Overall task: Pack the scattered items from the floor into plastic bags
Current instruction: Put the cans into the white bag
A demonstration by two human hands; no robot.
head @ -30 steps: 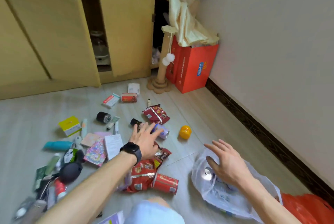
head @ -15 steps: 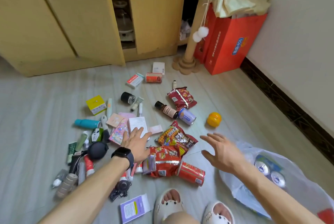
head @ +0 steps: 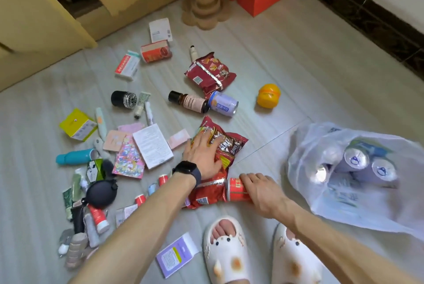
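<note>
Red can [head: 235,189] half hidden under right hand [head: 263,193].

The snack packets [head: 220,146] are glossy crinkled foil, the plastic bag [head: 358,201] is thin and translucent, the cans [head: 358,157] are shiny metal.

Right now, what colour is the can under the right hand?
The can is red, seen best in the head view.

The left hand [head: 203,157] lies flat on a snack bag [head: 231,143]. The right hand [head: 261,190] curls over a red can [head: 236,189] on the floor [head: 286,58], near a plastic bag [head: 344,205] holding cans [head: 355,157].
</note>
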